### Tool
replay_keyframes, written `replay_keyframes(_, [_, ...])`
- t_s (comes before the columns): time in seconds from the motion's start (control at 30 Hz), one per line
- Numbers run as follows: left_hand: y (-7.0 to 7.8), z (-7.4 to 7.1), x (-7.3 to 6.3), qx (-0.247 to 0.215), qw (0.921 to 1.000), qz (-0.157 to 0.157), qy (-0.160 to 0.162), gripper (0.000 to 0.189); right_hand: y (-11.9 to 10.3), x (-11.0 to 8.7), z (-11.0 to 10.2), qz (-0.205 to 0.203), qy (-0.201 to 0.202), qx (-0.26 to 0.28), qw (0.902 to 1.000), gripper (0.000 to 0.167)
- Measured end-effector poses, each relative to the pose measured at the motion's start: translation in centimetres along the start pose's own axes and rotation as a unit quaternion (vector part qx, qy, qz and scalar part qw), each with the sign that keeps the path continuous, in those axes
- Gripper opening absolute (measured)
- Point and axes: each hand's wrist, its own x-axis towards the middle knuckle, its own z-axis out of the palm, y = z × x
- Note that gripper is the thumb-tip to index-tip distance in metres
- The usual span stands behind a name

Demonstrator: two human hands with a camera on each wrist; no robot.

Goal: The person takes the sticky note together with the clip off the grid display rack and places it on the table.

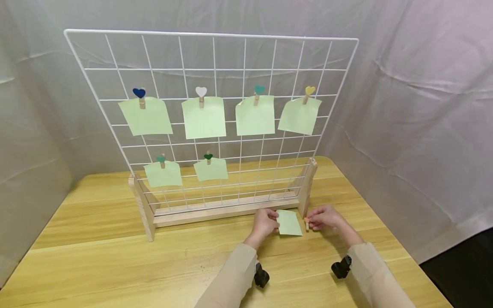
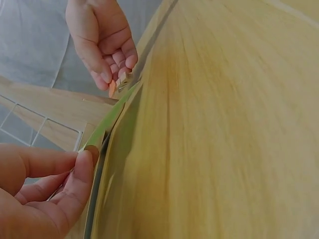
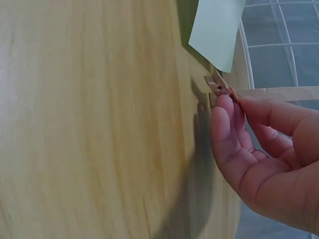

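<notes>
Between thumb and fingers my left hand (image 1: 265, 224) pinches the left edge of a light green paper note (image 1: 289, 223), held low before the rack's base. To its right, my right hand (image 1: 325, 217) grips a small wooden clothespin (image 1: 307, 225) with an orange decoration at its top. In the right wrist view the clothespin (image 3: 218, 85) sits at the fingertips, close under a corner of the note (image 3: 214, 35). The left wrist view has the note (image 2: 110, 117) nearly edge-on, with the orange piece (image 2: 112, 88) beyond its far end.
A white wire grid (image 1: 231, 143) stands in a wooden base (image 1: 227, 212) behind the hands. Green notes hang from it by heart clothespins: several in the upper row, such as one note (image 1: 203, 119), and two lower, including another note (image 1: 163, 174). Grey cloth (image 1: 420, 107) surrounds the wooden table (image 1: 115, 265).
</notes>
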Motion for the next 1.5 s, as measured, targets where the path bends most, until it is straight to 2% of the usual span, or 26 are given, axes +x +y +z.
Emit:
replay_keyframes(0.17, [0.0,0.2,0.2,0.001,1.0,0.0,0.0,0.024,0.3,0.4,-0.2,0.011,-0.013,-0.004,0.9998,0.016])
replay_keyframes(0.53, [-0.2,0.6,0.6,0.04,0.9991,0.015,-0.006,0.025,0.5,0.6,-0.2,0.03,0.003,-0.014,0.9994,0.014])
replay_keyframes(0.87, [-0.7,0.7,0.7,0.042,0.9991,0.0,-0.01,0.022,0.7,0.7,-0.3,0.031,-0.004,-0.003,0.9995,0.016])
replay_keyframes(1.07, [-0.5,0.6,0.7,0.046,0.9989,-0.006,-0.009,0.016,0.7,0.8,-0.2,0.04,0.009,-0.013,0.9991,0.018])
replay_keyframes(1.2, [0.0,0.2,0.6,0.075,0.9972,-0.002,-0.006,0.012,0.4,0.7,0.1,0.036,0.022,-0.023,0.9989,0.016])
replay_keyframes(1.37, [0.4,-0.1,0.5,0.109,0.994,0.013,-0.002,0.008,-0.2,0.3,0.6,0.028,0.053,-0.061,0.9963,0.011])
replay_keyframes(1.5, [0.4,-0.3,0.4,0.119,0.9925,0.028,-0.002,0.006,-0.9,-0.1,1.0,0.029,0.085,-0.122,0.9885,0.01])
